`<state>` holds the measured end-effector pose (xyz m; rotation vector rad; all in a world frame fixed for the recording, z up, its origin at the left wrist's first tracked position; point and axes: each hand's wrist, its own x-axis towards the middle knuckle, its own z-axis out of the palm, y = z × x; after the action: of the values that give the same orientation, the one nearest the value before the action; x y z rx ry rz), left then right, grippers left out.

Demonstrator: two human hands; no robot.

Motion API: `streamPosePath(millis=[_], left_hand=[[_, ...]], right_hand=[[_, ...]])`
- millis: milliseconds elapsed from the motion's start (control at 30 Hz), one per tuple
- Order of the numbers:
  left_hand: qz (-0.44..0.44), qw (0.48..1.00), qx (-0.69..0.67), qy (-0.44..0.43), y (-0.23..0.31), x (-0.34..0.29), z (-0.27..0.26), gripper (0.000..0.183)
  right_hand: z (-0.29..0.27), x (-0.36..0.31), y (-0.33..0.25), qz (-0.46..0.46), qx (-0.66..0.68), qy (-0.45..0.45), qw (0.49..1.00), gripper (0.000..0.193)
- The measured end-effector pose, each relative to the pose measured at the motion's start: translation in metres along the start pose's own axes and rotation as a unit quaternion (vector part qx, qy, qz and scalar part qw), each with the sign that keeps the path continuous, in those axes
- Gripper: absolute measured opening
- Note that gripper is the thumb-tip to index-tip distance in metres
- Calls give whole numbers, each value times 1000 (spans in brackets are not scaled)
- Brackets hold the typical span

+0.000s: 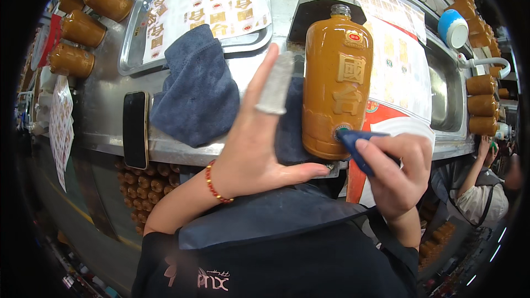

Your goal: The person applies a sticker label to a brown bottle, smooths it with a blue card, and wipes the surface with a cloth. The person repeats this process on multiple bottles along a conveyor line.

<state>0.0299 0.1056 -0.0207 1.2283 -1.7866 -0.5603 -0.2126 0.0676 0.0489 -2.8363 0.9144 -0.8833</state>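
Observation:
A big amber-brown bottle with an uncapped clear neck lies on its back, gold raised characters and a small red label facing up. My right hand pinches a blue flat scraper; its tip is at a small round green sticker low on the bottle. Left of the bottle, my left hand is spread and holds nothing, a pale cloth sleeve covering one or more of its fingers. Whether its thumb touches the bottle's base I cannot tell. Beneath the bottle is a dark cloth.
A folded blue-grey cloth and a phone lie to the left. Behind them, a metal tray holds a sticker sheet. More sheets lie right, beside a sink. Several amber bottles stand at left.

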Motion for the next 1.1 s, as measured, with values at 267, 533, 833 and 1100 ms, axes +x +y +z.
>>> streamPosePath(millis=[267,533,833,1100], left_hand=[[-52,996,-67,-19,1,14,31,142],[-31,997,-77,1,2,15,28,133],[-25,996,-82,-5,0,17,27,130],[-26,995,-94,7,-2,14,29,132]], right_hand=[[-4,24,10,44,162,-107,980,33],[-4,55,26,-111,48,-82,989,37],[5,59,28,-145,34,-72,986,30],[12,84,52,-177,-10,-37,984,23]])
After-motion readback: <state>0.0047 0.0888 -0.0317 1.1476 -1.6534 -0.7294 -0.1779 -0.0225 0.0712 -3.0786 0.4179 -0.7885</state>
